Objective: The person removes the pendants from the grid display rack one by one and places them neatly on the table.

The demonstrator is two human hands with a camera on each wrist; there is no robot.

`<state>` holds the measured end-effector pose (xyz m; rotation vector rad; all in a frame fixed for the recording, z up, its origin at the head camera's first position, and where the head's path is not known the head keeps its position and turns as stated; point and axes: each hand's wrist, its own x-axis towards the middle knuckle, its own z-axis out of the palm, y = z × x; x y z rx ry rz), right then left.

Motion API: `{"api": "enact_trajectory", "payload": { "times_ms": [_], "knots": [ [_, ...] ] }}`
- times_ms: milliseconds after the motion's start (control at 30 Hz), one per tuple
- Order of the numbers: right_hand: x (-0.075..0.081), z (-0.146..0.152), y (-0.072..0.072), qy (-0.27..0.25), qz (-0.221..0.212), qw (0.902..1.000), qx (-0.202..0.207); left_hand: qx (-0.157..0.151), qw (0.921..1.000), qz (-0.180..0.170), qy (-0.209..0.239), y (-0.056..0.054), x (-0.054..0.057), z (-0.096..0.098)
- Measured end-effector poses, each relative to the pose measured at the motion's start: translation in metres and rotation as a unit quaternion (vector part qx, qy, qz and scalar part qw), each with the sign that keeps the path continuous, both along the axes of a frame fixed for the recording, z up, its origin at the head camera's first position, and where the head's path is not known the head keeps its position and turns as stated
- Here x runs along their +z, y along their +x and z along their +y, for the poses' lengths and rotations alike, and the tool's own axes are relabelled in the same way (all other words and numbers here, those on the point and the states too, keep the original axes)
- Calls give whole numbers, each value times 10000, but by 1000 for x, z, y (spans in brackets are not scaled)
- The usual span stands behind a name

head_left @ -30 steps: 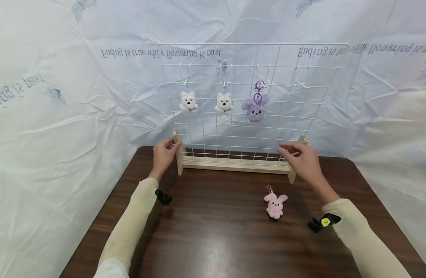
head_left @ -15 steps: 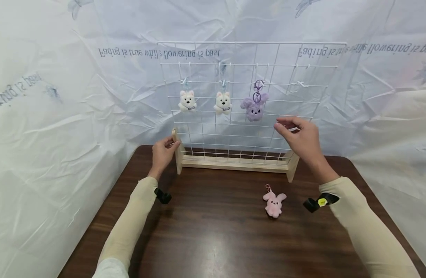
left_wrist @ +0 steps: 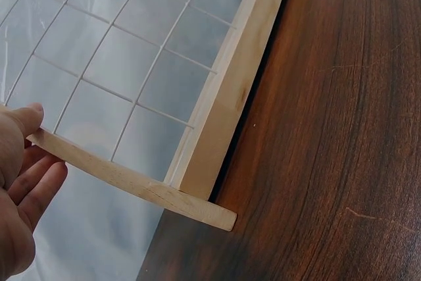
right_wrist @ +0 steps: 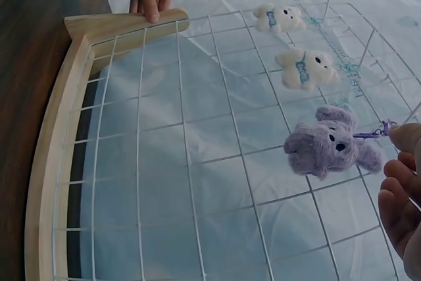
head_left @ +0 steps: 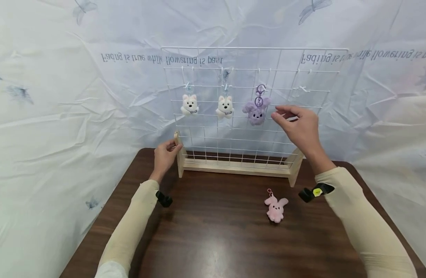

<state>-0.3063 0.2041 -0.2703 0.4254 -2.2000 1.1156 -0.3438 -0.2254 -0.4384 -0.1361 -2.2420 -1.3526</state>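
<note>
My left hand (head_left: 166,156) pinches the left wooden upright (left_wrist: 131,179) of a display stand, thumb on one face and fingers on the other. The stand carries a white wire grid (head_left: 251,48). My right hand (head_left: 301,125) is raised before the grid's right part, fingers bent and holding nothing. Just left of its fingertips hangs a purple bunny plush keychain (head_left: 256,116); in the right wrist view the thumb overlaps its purple clasp (right_wrist: 381,129). Two white dog plush keychains, one on the left (head_left: 190,104) and one nearer the middle (head_left: 225,106), hang in the same row.
A pink bunny plush keychain (head_left: 276,211) lies on the brown table (head_left: 213,231) in front of the stand's right end. A bare white hook (head_left: 303,89) sits right of the purple bunny. White printed cloth (head_left: 129,96) surrounds the table.
My right hand has risen from beside the stand's right upright and shifted slightly left, coming near the purple bunny. My left hand stays on the left upright.
</note>
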Motion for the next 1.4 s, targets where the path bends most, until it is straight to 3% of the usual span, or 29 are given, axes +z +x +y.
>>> {"api": "enact_trajectory", "payload": {
  "times_ms": [567, 1400],
  "knots": [
    [18, -25, -16, -497, 293, 9983, 94, 152, 9998, 86, 24, 12, 3, 5],
    [19, -41, -18, -505, 396, 9978, -174, 295, 9994, 162, 27, 36, 2, 11]
  ]
}}
